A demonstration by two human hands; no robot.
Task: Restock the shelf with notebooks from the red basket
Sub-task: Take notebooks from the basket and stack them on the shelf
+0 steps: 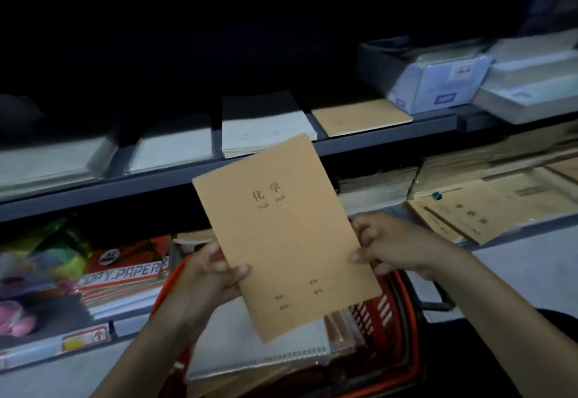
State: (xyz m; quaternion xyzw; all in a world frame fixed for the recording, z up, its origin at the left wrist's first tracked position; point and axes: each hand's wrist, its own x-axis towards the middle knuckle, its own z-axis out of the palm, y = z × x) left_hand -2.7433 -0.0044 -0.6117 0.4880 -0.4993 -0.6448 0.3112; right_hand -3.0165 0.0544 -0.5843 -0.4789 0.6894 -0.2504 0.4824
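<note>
Both hands hold a brown notebook [286, 235] upright before me: my left hand [209, 275] pinches its lower left edge, my right hand [391, 247] pinches its right edge. Below my hands sits the red basket [403, 328] with more notebooks. Beyond my hands, the shelf [375, 144] carries notebook stacks [266, 128].

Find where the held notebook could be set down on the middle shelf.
Only a narrow strip lies bare between the white stack and the brown stack. Boxes crowd the shelf right of it; the back is too dark to judge.
</note>
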